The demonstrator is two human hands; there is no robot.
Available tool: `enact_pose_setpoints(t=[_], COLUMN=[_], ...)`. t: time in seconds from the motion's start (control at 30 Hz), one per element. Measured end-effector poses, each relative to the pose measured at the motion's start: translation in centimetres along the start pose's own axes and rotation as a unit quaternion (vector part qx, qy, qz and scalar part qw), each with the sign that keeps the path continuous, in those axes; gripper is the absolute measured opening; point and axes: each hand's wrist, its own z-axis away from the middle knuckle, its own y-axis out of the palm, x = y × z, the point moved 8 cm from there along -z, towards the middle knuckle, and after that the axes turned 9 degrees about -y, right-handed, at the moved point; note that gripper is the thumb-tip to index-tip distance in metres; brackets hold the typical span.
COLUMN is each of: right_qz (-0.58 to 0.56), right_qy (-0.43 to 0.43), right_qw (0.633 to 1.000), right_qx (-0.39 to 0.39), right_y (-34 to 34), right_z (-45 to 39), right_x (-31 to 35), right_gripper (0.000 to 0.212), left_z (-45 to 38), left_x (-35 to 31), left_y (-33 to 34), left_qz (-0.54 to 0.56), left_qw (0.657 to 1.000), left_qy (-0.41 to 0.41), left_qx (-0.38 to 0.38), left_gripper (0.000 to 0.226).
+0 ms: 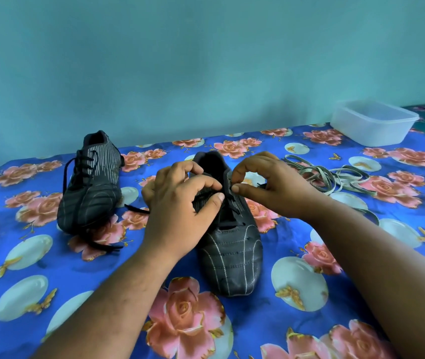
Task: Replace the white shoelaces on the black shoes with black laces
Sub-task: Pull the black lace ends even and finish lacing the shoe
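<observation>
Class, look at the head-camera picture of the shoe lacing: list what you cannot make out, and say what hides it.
1. Head view: the upper eyelets of the near shoe are covered by the left hand and right hand.
2. How far its black lace is threaded: hidden by the fingers.
3. Inside of the plastic tub: hidden by its frosted wall.
4. Far side of the other shoe: turned away.
</observation>
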Motion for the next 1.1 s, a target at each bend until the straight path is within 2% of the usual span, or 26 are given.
enact_pose_setpoints(t=[0.1,0.27,0.53,0.63,0.7,0.87,1.1], right_qz=[-0.008,-0.020,-0.036,-0.084,-0.110,-0.128,-0.148], right_qy=[0.016,0.033,0.062,0.107,0.132,0.164,0.175], right_qw=[1.000,0.999,0.997,0.990,0.984,0.978,0.973], right_qx=[0.005,0.025,0.037,0.030,0.039,0.031,-0.008], right_y=[0.0,0.5,0.6,0.4,0.5,0.4,0.1], right_z=[0.2,0.2,0.3,0.4,0.6,0.9,0.8], right_x=[-0.5,-0.7,-0.6,-0.7,-0.9,-1.3,-1.8], right_gripper=[0.015,0.010,0.003,0.008,0.011,0.012,0.009], left_z=[0.0,-0.1,0.0,0.0,0.0,0.0,-0.6], left_x=[-0.3,-0.3,-0.1,0.0,0.2,1.5,3.4], left_y=[0.2,0.7,1.0,0.8,1.0,0.9,0.3], left_qz=[-0.036,-0.100,-0.106,-0.078,-0.035,0.062,0.041], left_qw=[0.999,0.994,0.993,0.996,0.998,0.990,0.989], left_qy=[-0.007,-0.032,-0.045,-0.050,-0.056,-0.076,-0.079], left_qx=[-0.012,-0.016,-0.017,-0.010,0.021,0.103,0.119], left_gripper=[0.023,0.021,0.022,0.012,0.007,0.026,0.029])
